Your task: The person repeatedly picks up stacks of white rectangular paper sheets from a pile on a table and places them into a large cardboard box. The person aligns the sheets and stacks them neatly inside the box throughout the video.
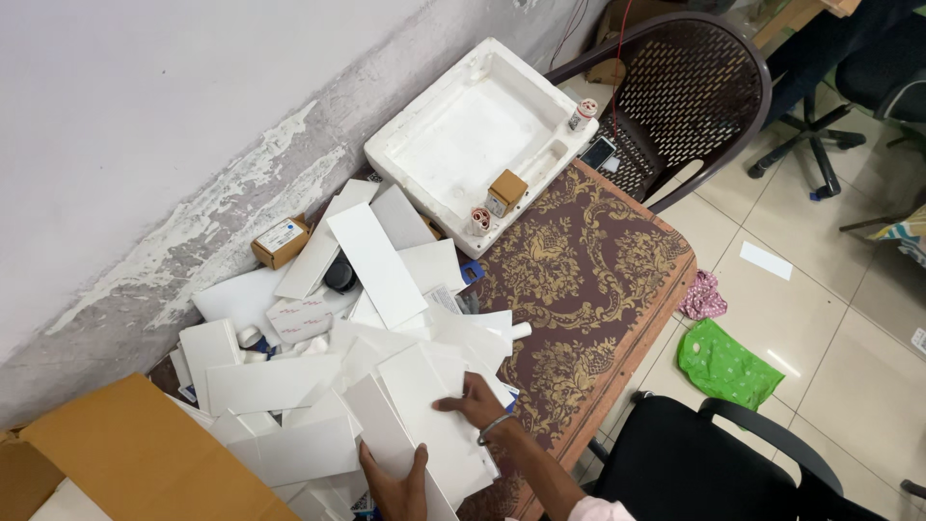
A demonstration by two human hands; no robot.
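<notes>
Both hands rest on one white sheet [424, 425] at the near edge of the pile. The left hand [397, 482] clasps its lower edge, thumb over the top face and fingers hidden beneath, so it is closed on the sheet. The right hand [475, 400], a thin bangle at the wrist, lies flat on the sheet's upper right part with fingers spread and pressing down, not curled round anything.

The sheet is long and narrow. Its long axis runs from the left hand's grip up and away toward the wall, slightly leftward, and the right hand sits further along that axis and to its right side. The left hand is nearer the sheet's near end; the right is nearer its middle.

Beyond both hands, further from the person, spreads the heap of white sheets [328, 338] lying at all angles, overlapping each other on the patterned table top [579, 280]. A small brown carton [281, 241] sits at the far left of the heap, close to the wall.

Well past the heap stands a white foam tray [463, 135]. Its main hollow looks bare; a small brown box [505, 191] rests on its near rim, with a small red-and-white spool [479, 221] just beside it and another [583, 113] at the far corner.

Left of the left hand, a large cardboard box [135, 463] lies with its flap open; what it holds I cannot tell.
</notes>
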